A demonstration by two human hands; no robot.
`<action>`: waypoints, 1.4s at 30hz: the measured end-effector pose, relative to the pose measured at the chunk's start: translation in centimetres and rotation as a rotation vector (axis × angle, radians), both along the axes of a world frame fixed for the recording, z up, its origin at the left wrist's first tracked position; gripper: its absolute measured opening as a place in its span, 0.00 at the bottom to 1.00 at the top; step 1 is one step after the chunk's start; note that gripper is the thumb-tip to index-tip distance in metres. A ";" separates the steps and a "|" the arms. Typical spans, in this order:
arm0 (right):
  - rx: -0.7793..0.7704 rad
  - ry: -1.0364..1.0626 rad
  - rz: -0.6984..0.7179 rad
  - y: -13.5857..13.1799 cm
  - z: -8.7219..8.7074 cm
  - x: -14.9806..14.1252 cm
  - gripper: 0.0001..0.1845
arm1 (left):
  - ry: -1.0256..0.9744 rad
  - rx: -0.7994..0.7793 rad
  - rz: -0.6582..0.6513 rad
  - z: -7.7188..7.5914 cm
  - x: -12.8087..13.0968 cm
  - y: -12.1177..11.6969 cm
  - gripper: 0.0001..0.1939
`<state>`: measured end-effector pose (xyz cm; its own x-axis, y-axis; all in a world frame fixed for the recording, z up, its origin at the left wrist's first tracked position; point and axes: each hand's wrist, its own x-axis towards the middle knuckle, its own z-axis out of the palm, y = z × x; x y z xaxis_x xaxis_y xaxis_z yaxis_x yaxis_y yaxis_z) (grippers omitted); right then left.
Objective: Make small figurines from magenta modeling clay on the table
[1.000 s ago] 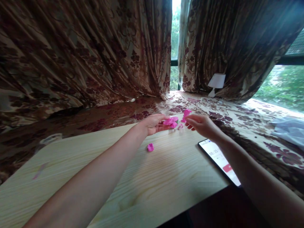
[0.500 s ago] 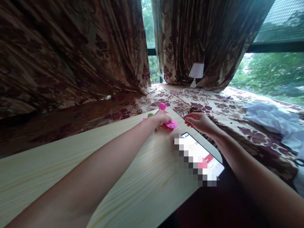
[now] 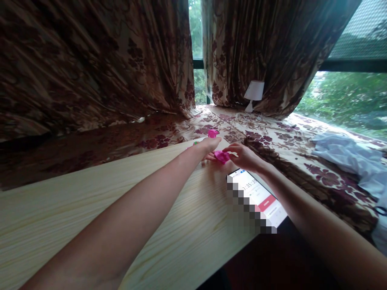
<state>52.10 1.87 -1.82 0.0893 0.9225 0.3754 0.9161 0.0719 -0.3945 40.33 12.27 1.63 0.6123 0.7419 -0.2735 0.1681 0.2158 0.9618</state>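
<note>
A bright pink ruffled piece (image 3: 222,157), soft and petal-like, is held just above the far right end of the wooden table. My left hand (image 3: 211,146) has its fingers closed on the piece's left side; the thumb stretches out above. At its right edge, my right hand (image 3: 241,154) pinches it between thumb and fingers. Just beyond my left hand is another pink crumpled thing (image 3: 213,133), its lower part hidden by the hand. A small green bit (image 3: 195,143) peeks out beside my left wrist, too covered to make out.
A phone (image 3: 266,203) showing a running timer lies on the pale wooden table (image 3: 157,217) under my right forearm. Past the table, a flower-patterned cover (image 3: 281,141) carries a white lamp (image 3: 254,92) and a rumpled white cloth (image 3: 347,157). Patterned curtains (image 3: 145,60) hang behind.
My right hand has come leftward from beside the pink ruffled piece and now grips its edge. The piece has tilted in my left hand. My view has shifted slightly.
</note>
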 end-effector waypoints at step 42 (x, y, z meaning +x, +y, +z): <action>-0.269 -0.346 0.033 6.9 3.3 -5.0 0.13 | 0.217 1.352 -0.089 -5.2 -11.7 -7.4 0.11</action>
